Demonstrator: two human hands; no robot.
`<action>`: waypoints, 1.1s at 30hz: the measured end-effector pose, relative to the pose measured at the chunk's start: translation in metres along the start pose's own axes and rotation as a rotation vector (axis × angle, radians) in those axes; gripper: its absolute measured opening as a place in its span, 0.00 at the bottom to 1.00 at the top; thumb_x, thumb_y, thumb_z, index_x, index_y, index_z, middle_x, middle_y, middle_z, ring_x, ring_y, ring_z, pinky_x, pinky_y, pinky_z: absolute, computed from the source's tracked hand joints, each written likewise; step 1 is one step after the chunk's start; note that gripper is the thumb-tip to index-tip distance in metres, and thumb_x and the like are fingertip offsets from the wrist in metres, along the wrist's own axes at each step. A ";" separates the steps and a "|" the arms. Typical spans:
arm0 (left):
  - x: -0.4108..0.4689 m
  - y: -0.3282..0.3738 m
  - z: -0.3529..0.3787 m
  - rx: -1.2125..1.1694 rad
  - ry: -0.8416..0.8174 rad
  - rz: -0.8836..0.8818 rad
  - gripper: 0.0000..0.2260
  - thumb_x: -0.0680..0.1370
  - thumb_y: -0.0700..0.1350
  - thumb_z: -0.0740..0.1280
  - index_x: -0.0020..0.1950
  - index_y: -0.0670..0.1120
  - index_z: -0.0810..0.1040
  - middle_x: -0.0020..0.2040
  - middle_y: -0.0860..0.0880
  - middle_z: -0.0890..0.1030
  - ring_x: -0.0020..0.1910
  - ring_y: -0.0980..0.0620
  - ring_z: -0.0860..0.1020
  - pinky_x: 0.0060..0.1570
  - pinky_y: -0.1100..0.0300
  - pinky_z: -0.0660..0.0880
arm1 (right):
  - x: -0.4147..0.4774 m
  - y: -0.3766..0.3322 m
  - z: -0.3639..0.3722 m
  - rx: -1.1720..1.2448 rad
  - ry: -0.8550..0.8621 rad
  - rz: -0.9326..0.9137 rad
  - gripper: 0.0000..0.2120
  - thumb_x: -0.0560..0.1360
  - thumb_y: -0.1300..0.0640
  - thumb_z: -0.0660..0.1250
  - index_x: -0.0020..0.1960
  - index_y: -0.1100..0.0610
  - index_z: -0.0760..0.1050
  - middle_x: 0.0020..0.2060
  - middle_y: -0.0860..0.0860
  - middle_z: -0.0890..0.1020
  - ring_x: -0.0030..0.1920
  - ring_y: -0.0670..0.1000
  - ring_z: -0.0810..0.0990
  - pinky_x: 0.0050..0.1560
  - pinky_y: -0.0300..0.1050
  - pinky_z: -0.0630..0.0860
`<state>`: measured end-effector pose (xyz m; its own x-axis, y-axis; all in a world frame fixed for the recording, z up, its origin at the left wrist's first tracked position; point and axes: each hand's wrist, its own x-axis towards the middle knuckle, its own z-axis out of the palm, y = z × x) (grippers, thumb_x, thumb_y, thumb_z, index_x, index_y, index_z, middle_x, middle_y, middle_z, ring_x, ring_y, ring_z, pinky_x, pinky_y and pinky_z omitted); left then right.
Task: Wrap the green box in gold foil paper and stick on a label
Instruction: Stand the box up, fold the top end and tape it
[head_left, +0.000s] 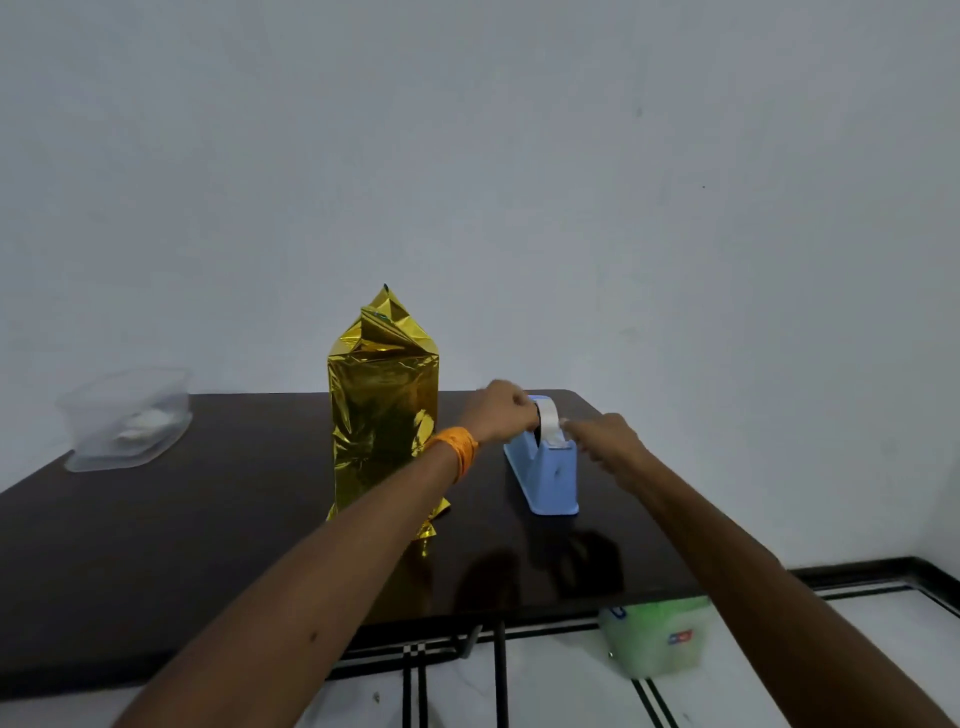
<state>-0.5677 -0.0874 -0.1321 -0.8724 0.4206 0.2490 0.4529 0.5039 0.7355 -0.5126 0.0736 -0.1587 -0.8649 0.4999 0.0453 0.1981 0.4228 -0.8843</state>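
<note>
Wrapped in gold foil (382, 338) already at centre frame: the box (383, 415), ends loose. Gripping the tape dispenser (551, 475) with the left hand (501, 410), apparently pinching its tape (549, 418) with the right hand (605, 439). Sealing and label yet to do, seemingly.

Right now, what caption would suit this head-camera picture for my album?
Gold-wrapped box stands on the dark table; left hand holds the blue tape dispenser, right hand at its tape.
</note>
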 end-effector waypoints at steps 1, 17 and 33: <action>-0.001 -0.007 0.008 -0.013 -0.055 -0.020 0.05 0.72 0.40 0.70 0.42 0.40 0.85 0.47 0.42 0.85 0.48 0.42 0.83 0.43 0.50 0.83 | -0.001 0.001 0.002 0.016 -0.023 0.013 0.12 0.77 0.50 0.70 0.45 0.60 0.78 0.40 0.53 0.78 0.36 0.48 0.74 0.39 0.43 0.69; -0.007 -0.042 0.041 -0.067 -0.159 -0.033 0.24 0.70 0.48 0.79 0.62 0.40 0.79 0.59 0.43 0.80 0.55 0.44 0.80 0.46 0.51 0.83 | 0.001 0.011 0.010 0.275 -0.014 0.127 0.08 0.73 0.61 0.74 0.41 0.64 0.77 0.28 0.53 0.72 0.22 0.46 0.66 0.21 0.39 0.61; -0.012 -0.036 0.043 0.026 -0.137 -0.018 0.27 0.70 0.49 0.78 0.65 0.40 0.77 0.58 0.41 0.81 0.50 0.42 0.82 0.46 0.48 0.83 | -0.002 -0.015 0.007 0.307 0.029 0.062 0.10 0.74 0.59 0.75 0.37 0.60 0.78 0.37 0.52 0.82 0.29 0.45 0.73 0.27 0.37 0.66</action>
<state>-0.5656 -0.0782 -0.1893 -0.8478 0.5095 0.1468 0.4440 0.5308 0.7219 -0.5168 0.0609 -0.1489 -0.8411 0.5408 -0.0043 0.0983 0.1450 -0.9845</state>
